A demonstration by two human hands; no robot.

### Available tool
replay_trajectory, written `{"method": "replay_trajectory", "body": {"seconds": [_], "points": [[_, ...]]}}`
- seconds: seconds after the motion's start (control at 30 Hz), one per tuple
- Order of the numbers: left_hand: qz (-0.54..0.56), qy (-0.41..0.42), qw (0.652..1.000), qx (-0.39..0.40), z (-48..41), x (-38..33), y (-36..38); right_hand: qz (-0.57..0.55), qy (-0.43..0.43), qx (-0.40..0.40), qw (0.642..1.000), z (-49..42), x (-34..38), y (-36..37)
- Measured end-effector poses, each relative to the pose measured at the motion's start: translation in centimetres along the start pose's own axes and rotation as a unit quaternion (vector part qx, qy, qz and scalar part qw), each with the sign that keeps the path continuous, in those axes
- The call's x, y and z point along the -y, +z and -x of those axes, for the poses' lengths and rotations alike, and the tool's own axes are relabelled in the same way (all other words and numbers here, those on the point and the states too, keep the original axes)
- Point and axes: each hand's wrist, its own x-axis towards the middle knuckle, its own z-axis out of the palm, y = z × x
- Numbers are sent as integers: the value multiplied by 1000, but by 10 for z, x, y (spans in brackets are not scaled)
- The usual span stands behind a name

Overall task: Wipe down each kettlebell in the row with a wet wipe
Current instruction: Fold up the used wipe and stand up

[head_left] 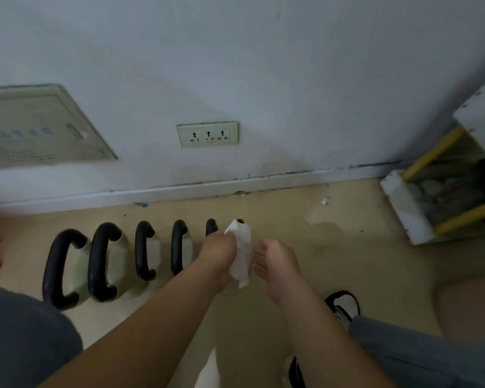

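bare forearms (163, 326), grey trousers (420, 357), black-white sneakers (345, 306)

— What's in the row?

— Kettlebells (104, 261) with black handles and pale cream bodies, standing side by side on the floor along the wall. Six handles show; the rightmost kettlebell (240, 222) is mostly hidden.

— And the wipe?

— The wet wipe (241, 253) is white and crumpled (draped lengthwise) over that rightmost handle, one corner hanging down.

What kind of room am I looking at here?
Probably a corner of a gym or home workout room: a row of kettlebells stands on the beige floor along a white wall with a triple power socket.
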Motion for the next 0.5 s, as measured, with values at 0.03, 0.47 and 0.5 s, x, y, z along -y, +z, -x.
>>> {"method": "replay_trajectory", "body": {"seconds": [0.03,0.47,0.5], "points": [[3,6,1000,17,9,-5,1,28,6,15,999,13,7,-2],[-177,365,891,207,152,-60,61,-88,-228,-111,963,158,65,-124],[-182,379,882,212,160,-65,67,-103,-246,-119,956,166,71,-130]]}}
